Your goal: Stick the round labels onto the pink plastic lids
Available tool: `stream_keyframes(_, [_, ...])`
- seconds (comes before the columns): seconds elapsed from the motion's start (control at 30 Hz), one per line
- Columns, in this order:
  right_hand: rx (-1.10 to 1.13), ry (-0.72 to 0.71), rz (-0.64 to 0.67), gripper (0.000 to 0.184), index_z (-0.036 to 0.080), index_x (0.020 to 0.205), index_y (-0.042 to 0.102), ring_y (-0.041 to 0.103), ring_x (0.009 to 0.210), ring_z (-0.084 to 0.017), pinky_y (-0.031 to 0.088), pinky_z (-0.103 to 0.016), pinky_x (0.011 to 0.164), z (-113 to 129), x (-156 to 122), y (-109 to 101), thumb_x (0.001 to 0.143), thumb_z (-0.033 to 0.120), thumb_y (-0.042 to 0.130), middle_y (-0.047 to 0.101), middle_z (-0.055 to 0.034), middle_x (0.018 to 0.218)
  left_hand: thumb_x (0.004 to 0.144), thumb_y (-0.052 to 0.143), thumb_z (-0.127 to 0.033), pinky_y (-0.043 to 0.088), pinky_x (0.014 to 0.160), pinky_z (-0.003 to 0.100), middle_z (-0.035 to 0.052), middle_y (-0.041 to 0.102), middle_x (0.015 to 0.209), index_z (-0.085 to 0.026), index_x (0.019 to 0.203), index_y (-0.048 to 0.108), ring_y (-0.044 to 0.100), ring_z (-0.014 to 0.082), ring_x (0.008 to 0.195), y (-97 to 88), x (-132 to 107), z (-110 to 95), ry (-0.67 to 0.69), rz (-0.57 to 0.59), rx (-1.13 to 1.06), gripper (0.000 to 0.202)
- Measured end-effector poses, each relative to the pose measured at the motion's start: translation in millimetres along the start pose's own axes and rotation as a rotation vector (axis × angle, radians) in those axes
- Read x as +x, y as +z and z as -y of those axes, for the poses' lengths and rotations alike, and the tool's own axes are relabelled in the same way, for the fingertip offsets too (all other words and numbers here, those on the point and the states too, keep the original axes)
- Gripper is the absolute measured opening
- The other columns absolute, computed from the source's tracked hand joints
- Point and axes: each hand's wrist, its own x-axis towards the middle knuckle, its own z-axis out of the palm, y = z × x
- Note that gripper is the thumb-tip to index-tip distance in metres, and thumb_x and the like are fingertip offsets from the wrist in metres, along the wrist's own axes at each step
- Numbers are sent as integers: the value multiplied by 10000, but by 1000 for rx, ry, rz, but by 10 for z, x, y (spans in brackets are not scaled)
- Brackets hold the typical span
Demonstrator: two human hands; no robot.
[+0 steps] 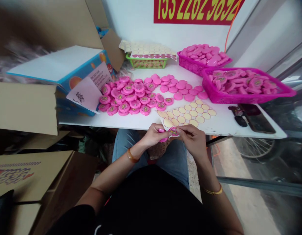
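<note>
Nearest the camera, above the person's lap and just off the desk's [141, 122] front edge, the left hand [153, 133] has its fingers curled shut around a pink disc [163, 139], of which only the lower edge shows. The right hand [193, 138] meets it, thumb and forefinger pinched on a round sticker [173, 132] at the near corner of a sticker sheet [190, 112]. This sheet overhangs the desk edge, and most of its circles are bare backing. To the right on the desk lie a dark phone [257, 119] and a small black object beside it. To the left, open cardboard boxes [23, 104] stand beside the desk; their contents cannot be seen. Further in, a heap of labelled discs [131, 98] lies loose on the desk, with a spread of plain discs [180, 86] just to its right. A blue box [67, 68], lid shut, sits at the left with a printed paper leaning on it. At the right, a long pink basket [249, 96] holds labelled pink discs. Behind it, a second pink basket [202, 67] is piled with plain pink ones. Farthest back, a green basket [148, 63] carries a stack of sticker sheets laid across its top.
</note>
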Motion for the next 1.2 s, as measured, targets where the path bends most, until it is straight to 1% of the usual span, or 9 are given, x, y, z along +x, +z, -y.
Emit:
stream_keyframes(0.1, [-68,-23,-29,124,241,825,743,652,734,-176,504,-312,670,7,0,-8,812,340,669,705,-28,789,700,748,-399,369,431,181,2,579,475,-100,595,654,484,54,413,-10,46,21,48,13,50,330])
stream_keyframes(0.3, [-408,-198,-165,180,229,952,744,689,848,-217,503,-365,815,10,-100,92,868,279,592,757,-65,910,673,758,-452,343,419,191,14,602,497,-103,593,650,496,68,417,29,76,32,26,-41,47,374])
stream_keyframes(0.4, [-497,-237,-209,215,223,1000,736,694,863,-230,505,-375,827,-22,-138,144,883,265,561,762,-74,931,750,682,-497,319,408,192,23,598,466,-110,547,633,483,67,393,60,83,13,29,-80,51,439])
stream_keyframes(0.53, [-494,-284,-227,236,227,1027,731,694,896,-230,506,-388,880,-60,-167,164,881,226,546,759,-79,968,831,560,-549,347,397,200,40,611,460,-114,544,641,503,83,367,114,91,-17,-17,-137,22,528])
stream_keyframes(0.63, [-481,-315,-229,245,251,1018,734,692,943,-220,510,-380,900,-76,-180,175,877,204,539,749,-71,1029,831,558,-539,374,379,213,36,616,461,-120,556,638,510,102,348,154,81,-30,-63,-172,-41,507])
stream_keyframes(0.73, [-448,-278,-249,219,248,1000,735,697,946,-211,529,-364,878,-63,-175,199,883,242,550,752,-66,1015,836,557,-518,380,373,213,23,607,449,-123,577,639,501,104,339,169,52,-36,-70,-208,-62,480])
stream_keyframes(0.9, [-341,-179,-244,212,202,986,732,711,851,-194,557,-330,795,0,-142,212,881,310,584,762,-65,924,854,536,-523,368,415,183,39,621,478,-105,570,646,519,81,391,149,8,-29,-7,-165,56,518])
stream_keyframes(1.1, [-426,-296,-277,177,200,949,724,697,858,-196,544,-344,822,-25,-148,209,885,243,565,756,-72,910,856,532,-516,361,415,188,32,612,469,-107,580,643,518,85,390,167,17,-12,-27,-183,44,506])
stream_keyframes(1.2, [-420,-302,-267,160,208,947,692,672,901,-198,525,-359,850,-24,-146,226,892,232,543,735,-75,932,850,536,-519,360,411,187,28,606,459,-110,577,635,516,85,383,159,36,-35,-63,-183,34,501])
